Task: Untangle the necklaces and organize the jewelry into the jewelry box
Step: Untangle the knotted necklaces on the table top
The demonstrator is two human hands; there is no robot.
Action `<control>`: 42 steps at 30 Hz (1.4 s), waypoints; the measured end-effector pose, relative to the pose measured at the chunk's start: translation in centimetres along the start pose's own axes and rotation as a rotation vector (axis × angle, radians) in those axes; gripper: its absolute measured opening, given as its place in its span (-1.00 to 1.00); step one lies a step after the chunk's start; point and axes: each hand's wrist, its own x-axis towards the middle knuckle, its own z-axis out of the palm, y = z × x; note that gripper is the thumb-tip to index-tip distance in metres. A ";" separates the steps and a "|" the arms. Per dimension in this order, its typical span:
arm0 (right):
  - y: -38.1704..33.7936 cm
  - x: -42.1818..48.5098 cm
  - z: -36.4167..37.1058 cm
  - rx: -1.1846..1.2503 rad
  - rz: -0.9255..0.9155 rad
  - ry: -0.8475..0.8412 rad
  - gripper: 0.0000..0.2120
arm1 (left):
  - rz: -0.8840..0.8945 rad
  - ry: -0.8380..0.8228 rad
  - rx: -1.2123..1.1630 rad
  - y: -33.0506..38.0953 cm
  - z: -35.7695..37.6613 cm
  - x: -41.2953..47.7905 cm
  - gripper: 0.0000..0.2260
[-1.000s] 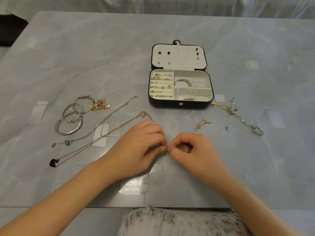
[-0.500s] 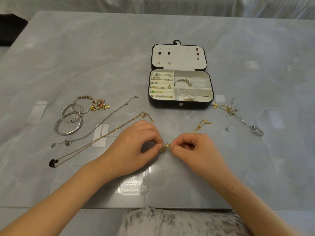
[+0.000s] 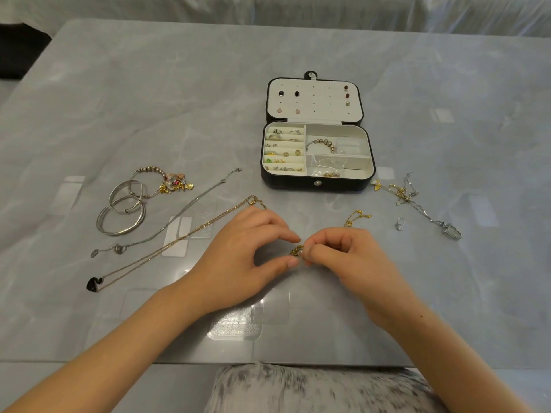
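Note:
A small gold chain (image 3: pixel 297 251) sits bunched between my two hands near the table's front middle. My left hand (image 3: pixel 244 260) pinches it with thumb and forefinger, and my right hand (image 3: pixel 346 254) pinches its other side; the chain's far end (image 3: pixel 356 217) trails out behind my right hand. The black jewelry box (image 3: pixel 317 183) lies open beyond them, rings and studs in its left rows and a beaded bracelet in a right compartment. A long gold necklace with a black pendant (image 3: pixel 92 284) and a silver necklace (image 3: pixel 185 210) lie straight at the left.
Silver bangles (image 3: pixel 120 217) and a beaded charm bracelet (image 3: pixel 167 181) lie at the far left. A tangle of gold and silver chains (image 3: pixel 414 201) and a small silver clasp piece (image 3: pixel 400 224) lie right of the box. The table's front edge (image 3: pixel 268 363) is close to my body.
Both hands stayed together over the gold chain; my left fingers have spread a little, and the bunched chain shows more between the fingertips.

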 end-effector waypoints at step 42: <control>0.9 0.2 -0.5 -0.670 -0.627 0.263 -0.79 | -0.479 -0.227 -0.434 2.0 -0.9 2.1 -0.79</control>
